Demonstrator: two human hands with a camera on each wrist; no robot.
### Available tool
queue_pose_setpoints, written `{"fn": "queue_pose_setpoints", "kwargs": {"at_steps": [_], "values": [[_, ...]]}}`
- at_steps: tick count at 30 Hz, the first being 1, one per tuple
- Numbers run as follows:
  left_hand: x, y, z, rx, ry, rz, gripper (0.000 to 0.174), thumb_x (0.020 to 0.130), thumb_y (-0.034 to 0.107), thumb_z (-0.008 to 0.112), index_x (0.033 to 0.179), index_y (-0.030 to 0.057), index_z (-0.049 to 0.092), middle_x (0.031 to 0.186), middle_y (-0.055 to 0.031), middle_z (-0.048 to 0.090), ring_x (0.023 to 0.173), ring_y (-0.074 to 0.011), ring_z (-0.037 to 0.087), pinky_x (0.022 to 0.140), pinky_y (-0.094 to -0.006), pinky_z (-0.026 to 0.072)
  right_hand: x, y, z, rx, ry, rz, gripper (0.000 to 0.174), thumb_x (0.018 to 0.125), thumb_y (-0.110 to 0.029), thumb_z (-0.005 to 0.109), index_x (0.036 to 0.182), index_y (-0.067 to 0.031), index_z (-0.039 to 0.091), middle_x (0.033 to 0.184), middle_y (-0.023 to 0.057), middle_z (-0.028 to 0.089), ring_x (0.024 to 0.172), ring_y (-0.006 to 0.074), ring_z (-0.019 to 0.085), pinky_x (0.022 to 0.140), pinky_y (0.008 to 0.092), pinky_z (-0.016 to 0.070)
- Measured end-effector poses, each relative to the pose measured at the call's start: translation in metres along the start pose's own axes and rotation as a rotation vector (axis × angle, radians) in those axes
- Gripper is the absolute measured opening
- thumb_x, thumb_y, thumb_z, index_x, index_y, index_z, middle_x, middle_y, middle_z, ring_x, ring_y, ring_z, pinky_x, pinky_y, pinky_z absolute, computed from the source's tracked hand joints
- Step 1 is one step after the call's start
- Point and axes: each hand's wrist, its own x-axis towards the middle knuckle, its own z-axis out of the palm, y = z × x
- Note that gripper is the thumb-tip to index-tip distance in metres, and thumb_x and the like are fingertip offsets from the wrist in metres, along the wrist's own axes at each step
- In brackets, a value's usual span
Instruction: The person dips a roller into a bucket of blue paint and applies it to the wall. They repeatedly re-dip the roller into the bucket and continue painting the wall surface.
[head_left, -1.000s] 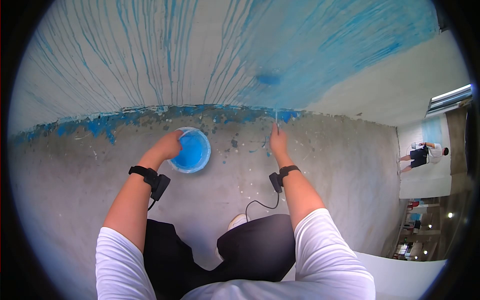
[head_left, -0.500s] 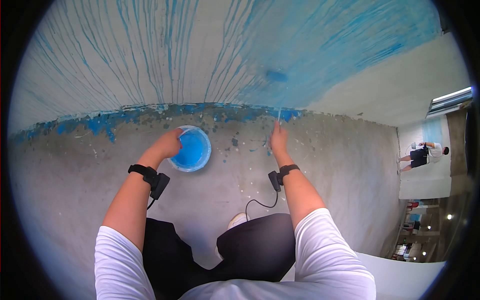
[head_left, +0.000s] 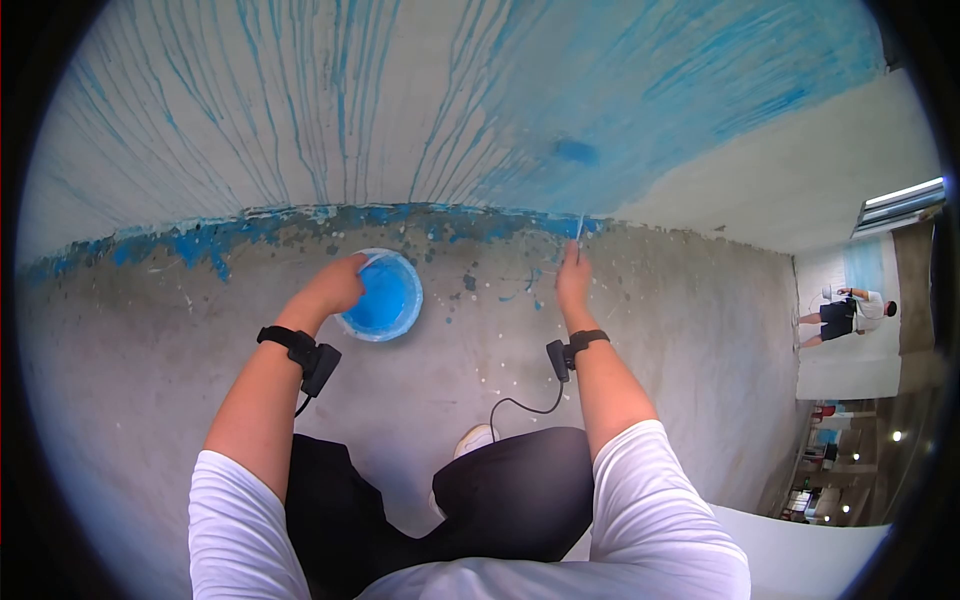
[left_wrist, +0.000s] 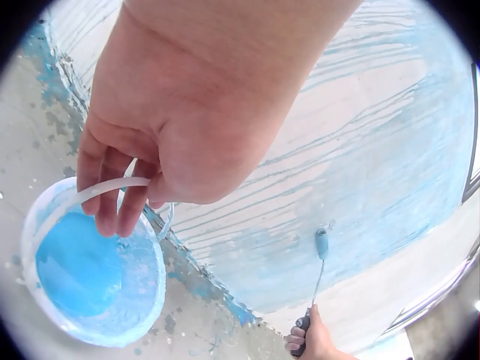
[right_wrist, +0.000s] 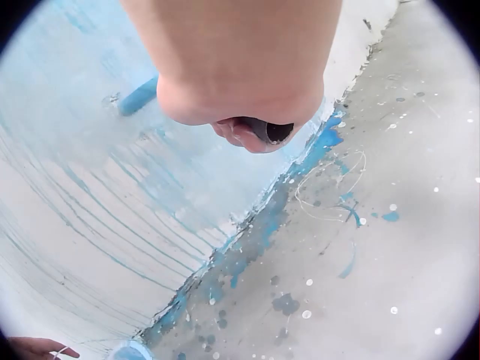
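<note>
One bucket (head_left: pixel 382 297), one paint roller (head_left: pixel 577 152).

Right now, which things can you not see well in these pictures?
- Right wrist view: the right hand covers the grip of the roller; only the grip's dark end shows.
- Head view: the roller is only a blurred blue spot on the wall.
- Left wrist view: fingers of the left hand hide part of the bucket handle.
- Right wrist view: the bucket is cut off by the bottom edge.
- Head view: the person far off is too small for detail.
</note>
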Motion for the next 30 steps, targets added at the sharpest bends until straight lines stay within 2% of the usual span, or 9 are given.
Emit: {"fn": "queue_pose_setpoints", "kwargs": {"at_steps": [1,3,6,9,15,18,24,27,30], "values": [[0.0,0.001,0.001,-0.003,0.005,0.004,0.033,0.085,0.004,0.058,0.117,0.0017,0.057,0.106,-0.0249,0.066,0.1,-0.0434,0.062,0.083,-0.0473,0.0497,-0.001,-0.006,0.0,-0.001,-0.002,0.001,0.049,0.1,-0.05,0.047,0.074,-0.0084,0.048,0.054,-0.0005,0.042,0.043,0.0119,0.043,0.041,0.0294,0.0334],[0.0,0.002,0.001,-0.006,0.006,0.009,0.033,0.085,0.005,0.058,0.117,0.0018,0.057,0.106,-0.0247,0.066,0.1,-0.0432,0.062,0.083,-0.0472,0.0497,-0.004,-0.026,0.0,-0.024,0.033,-0.005,0.053,0.1,-0.044,0.049,0.078,0.0035,0.056,0.061,0.0131,0.053,0.061,0.0278,0.055,0.061,0.0424,0.0406],[0.002,0.001,0.001,0.005,-0.009,-0.016,0.035,0.085,0.005,0.059,0.12,0.0023,0.057,0.106,-0.0245,0.066,0.1,-0.0431,0.062,0.083,-0.0473,0.0498,-0.018,-0.044,0.002,-0.15,0.08,-0.031,0.051,0.1,-0.043,0.048,0.082,0.0041,0.058,0.065,0.0161,0.057,0.062,0.0318,0.054,0.062,0.0437,0.0406],[0.002,0.0,0.0,0.029,0.01,0.028,0.037,0.085,0.004,0.059,0.122,0.0024,0.056,0.108,-0.0248,0.066,0.1,-0.0434,0.062,0.083,-0.0473,0.0498,-0.02,-0.03,0.002,-0.197,0.122,-0.095,0.05,0.1,-0.041,0.048,0.084,0.0047,0.059,0.071,0.0197,0.06,0.065,0.0366,0.054,0.064,0.0457,0.0408],[0.002,0.001,0.003,0.013,0.002,-0.016,0.038,0.084,0.006,0.061,0.122,0.002,0.056,0.111,-0.0253,0.065,0.103,-0.0435,0.061,0.086,-0.0467,0.0493,-0.028,-0.079,0.002,-0.143,0.103,-0.058,0.049,0.099,-0.042,0.049,0.09,0.0054,0.062,0.08,0.0246,0.063,0.076,0.0433,0.059,0.068,0.0481,0.0438],[0.006,0.001,0.002,0.031,0.003,0.006,0.039,0.084,0.007,0.061,0.122,0.0025,0.056,0.111,-0.0255,0.065,0.104,-0.0435,0.061,0.087,-0.0466,0.0493,-0.025,-0.046,0.013,-0.297,0.164,-0.092,0.05,0.099,-0.042,0.049,0.091,0.0058,0.062,0.08,0.0252,0.064,0.078,0.0451,0.06,0.069,0.0493,0.0441],[0.003,-0.001,0.004,0.025,0.002,0.002,0.04,0.084,0.006,0.061,0.123,0.0021,0.056,0.111,-0.0251,0.065,0.104,-0.0434,0.061,0.087,-0.0467,0.0495,-0.031,-0.069,0.005,-0.177,0.133,-0.056,0.052,0.099,-0.043,0.049,0.093,0.0066,0.063,0.085,0.0286,0.064,0.084,0.0477,0.061,0.073,0.0512,0.0448],[0.002,0.004,0.002,0.0,0.004,-0.03,0.039,0.084,0.006,0.061,0.123,0.0028,0.057,0.112,-0.0248,0.065,0.104,-0.0434,0.061,0.086,-0.0466,0.0495,-0.023,-0.051,0.016,-0.266,0.113,-0.005,0.052,0.099,-0.043,0.049,0.093,0.0066,0.063,0.085,0.0271,0.065,0.084,0.047,0.061,0.073,0.0502,0.0449],[0.004,0.002,0.0,0.053,-0.014,-0.016,0.039,0.084,0.006,0.06,0.122,0.0035,0.057,0.111,-0.0247,0.065,0.103,-0.0435,0.061,0.086,-0.0467,0.0495,-0.02,-0.018,0.013,-0.175,0.035,0.033,0.053,0.098,-0.044,0.049,0.094,0.0069,0.063,0.087,0.0267,0.065,0.086,0.0466,0.061,0.075,0.0497,0.0453]]}}
